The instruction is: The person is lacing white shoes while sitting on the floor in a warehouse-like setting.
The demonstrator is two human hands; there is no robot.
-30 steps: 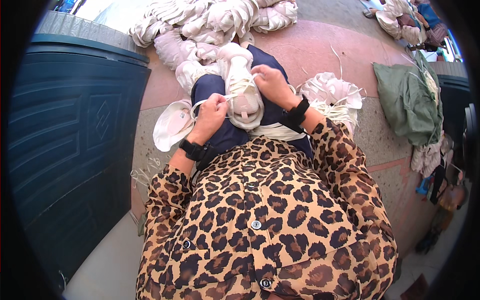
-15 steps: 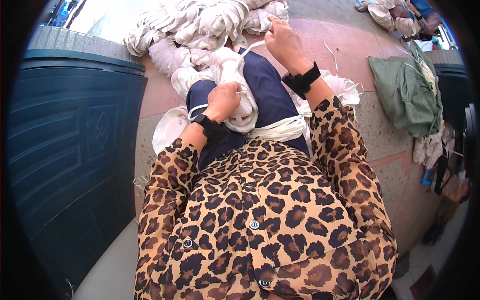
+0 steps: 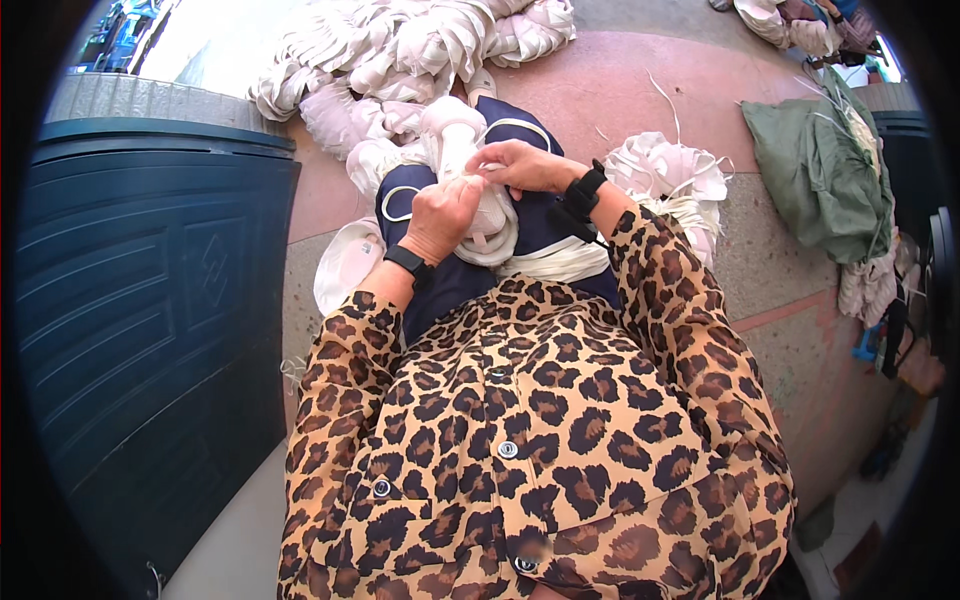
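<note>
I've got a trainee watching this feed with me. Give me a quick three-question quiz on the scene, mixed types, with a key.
1. Multiple choice: what stands on the person's left?
A) A green sack
B) A dark blue panelled door
C) A wooden bench

2. True or false: the left hand and right hand are close together over the shoe upper in the lap.

3. Fill the blank, left or right: the bundle of cream laces lies across the person's ____ thigh.

Key: 1. B; 2. True; 3. right
</note>
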